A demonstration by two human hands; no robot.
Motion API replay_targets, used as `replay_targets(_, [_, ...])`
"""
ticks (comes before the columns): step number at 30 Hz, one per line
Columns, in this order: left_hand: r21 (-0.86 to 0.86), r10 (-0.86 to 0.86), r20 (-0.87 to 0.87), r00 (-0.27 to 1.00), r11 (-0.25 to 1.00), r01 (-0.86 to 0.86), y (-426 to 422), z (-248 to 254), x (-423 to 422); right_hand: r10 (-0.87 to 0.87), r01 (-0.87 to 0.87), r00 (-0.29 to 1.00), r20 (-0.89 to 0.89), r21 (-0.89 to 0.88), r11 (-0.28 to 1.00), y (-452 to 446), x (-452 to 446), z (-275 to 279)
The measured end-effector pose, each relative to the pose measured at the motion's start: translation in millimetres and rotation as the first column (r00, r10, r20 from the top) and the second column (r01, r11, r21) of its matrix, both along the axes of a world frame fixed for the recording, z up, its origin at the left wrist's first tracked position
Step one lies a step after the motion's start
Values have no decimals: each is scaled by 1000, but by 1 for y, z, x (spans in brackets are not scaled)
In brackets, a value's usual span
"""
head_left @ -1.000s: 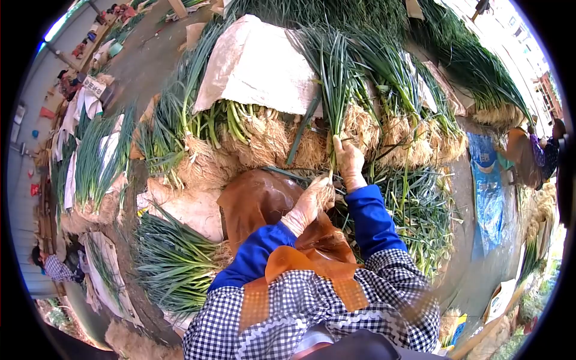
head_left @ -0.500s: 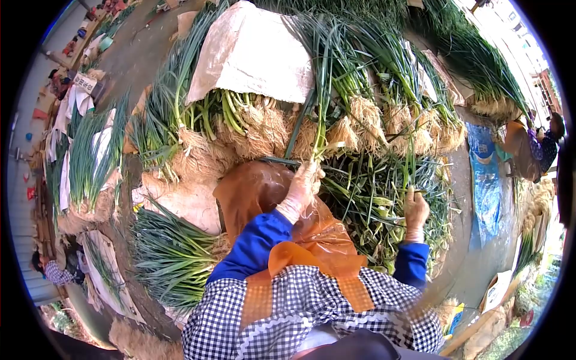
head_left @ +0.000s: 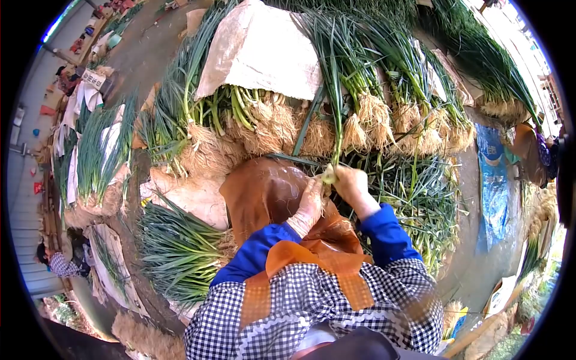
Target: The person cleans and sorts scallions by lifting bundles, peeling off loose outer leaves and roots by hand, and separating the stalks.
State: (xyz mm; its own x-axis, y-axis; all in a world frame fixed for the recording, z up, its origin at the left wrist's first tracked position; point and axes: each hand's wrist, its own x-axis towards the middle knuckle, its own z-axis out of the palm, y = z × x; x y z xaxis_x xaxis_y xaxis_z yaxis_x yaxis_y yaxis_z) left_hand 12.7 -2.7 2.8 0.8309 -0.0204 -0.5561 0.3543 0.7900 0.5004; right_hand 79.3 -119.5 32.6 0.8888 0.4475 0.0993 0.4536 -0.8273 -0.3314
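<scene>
In front of the orange apron (head_left: 264, 195), my left hand (head_left: 311, 204) is closed around the root end of a green onion (head_left: 339, 129). Beside it, nearly touching, my right hand (head_left: 352, 184) pinches the pale lower stalk of the same onion, where a light strip shows between the hands. The onion's long leaves point away from me over the piled bunches. Bunches with bushy tan roots (head_left: 267, 126) lie just beyond my hands, partly under a white sack (head_left: 261, 54). Loose green leaves (head_left: 414, 204) are heaped right of my right hand.
A bunch of green onions (head_left: 180, 252) lies at the lower left near a pale sack (head_left: 189, 201). More onions (head_left: 99, 156) stand farther left. A blue sheet (head_left: 491, 180) is on the floor at right. Other people (head_left: 60, 264) sit at the left and right edges.
Half a second ago my right hand was out over the leaf heap at the right. It has come back to the onion beside my left hand, which has stayed on the root end.
</scene>
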Motion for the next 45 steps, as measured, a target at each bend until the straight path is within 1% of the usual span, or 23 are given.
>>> replay_targets(3, [100, -94, 3, 996, 991, 93, -5, 1, -3, 212, -211, 977, 6, 83, 974, -37, -36, 22])
replay_targets(5, [-32, -57, -54, 997, 998, 56, -22, 6, -9, 249, -274, 960, 127, 261, 925, -49, -49, 34])
replay_targets(8, [-234, -102, -93, 990, 969, 78, -30, -8, -10, 363, -357, 930, 53, -101, 929, -45, -51, 32])
replay_targets(9, [-325, -150, -157, 976, 941, 92, -29, -6, -7, 255, -255, 967, -5, -42, 966, -38, -51, 34])
replay_targets(11, [-276, -128, -156, 979, 958, 82, -30, -25, -3, 418, -422, 906, 64, 58, 905, -38, -46, 42])
replay_targets(13, [-179, -85, -156, 984, 982, 57, -26, -46, 1, 483, -461, 875, -29, 252, 850, -37, -41, 51])
replay_targets(14, [-559, 17, -135, 991, 824, -91, -4, 8, 15, 681, -667, 721, -125, 142, 732, -50, -63, 15])
replay_targets(15, [-510, 68, 78, 995, 860, -18, 22, 26, 25, 820, -831, 512, -254, 95, 548, -63, -85, -21])
replay_targets(16, [-431, 115, 226, 967, 902, -6, 47, 25, 44, 777, -851, 474, -414, 13, 526, -74, -97, -38])
replay_targets(17, [-228, 242, 109, 964, 950, -212, 56, 76, 55, 707, -874, 432, -560, -69, 480, -84, -97, -51])
replay_targets(18, [-243, 183, 156, 971, 960, -142, 69, 70, 59, 583, -820, 514, -629, -160, 550, -116, -74, -86])
replay_targets(20, [-261, 144, 99, 985, 959, -114, 73, 54, 52, 178, -708, 635, -752, -473, 525, -108, -34, -29])
replay_targets(22, [-326, 126, 0, 992, 938, -119, 58, 50, 45, 30, -504, 774, -633, -586, 635, -80, -5, 19])
replay_targets(24, [-468, 81, 45, 996, 882, -51, 48, 3, 25, 55, -119, 777, -627, -60, 991, -53, 7, 42])
replay_targets(25, [-545, 58, 58, 997, 838, -18, 44, -11, 16, 171, 160, 572, -802, 314, 936, -45, 5, 36])
replay_targets(27, [-503, 69, -29, 997, 861, -74, 38, 1, 8, 468, 582, 288, -836, 540, 607, -25, 3, 24])
replay_targets(29, [-340, 95, -20, 995, 935, -96, 38, 22, 6, 497, 750, 444, -745, 613, 248, 5, 1, 3])
replay_targets(31, [-266, 111, 28, 993, 959, -99, 39, 43, -2, 368, 581, 650, -665, 747, 322, 21, -6, 48])
replay_targets(34, [-394, 197, 109, 974, 909, -140, 34, 50, -7, 224, 77, 928, -299, 739, 670, 29, 9, 88])
replay_targets(37, [-204, 172, 215, 961, 970, -128, 20, 45, 0, -18, 170, 968, -250, 603, 779, 31, 44, 56])
replay_targets(38, [-104, 142, 207, 968, 987, -122, 17, 35, 0, -111, 115, 993, -29, 225, 968, 27, 49, 49])
replay_targets(41, [116, 41, 120, 992, 992, -55, 11, 10, -3, -241, 244, 967, -80, 556, 795, 20, 29, 11])
replay_targets(45, [78, 23, 195, 981, 996, -39, 0, -12, -7, -278, 329, 943, -183, 375, 867, 18, -4, 34])
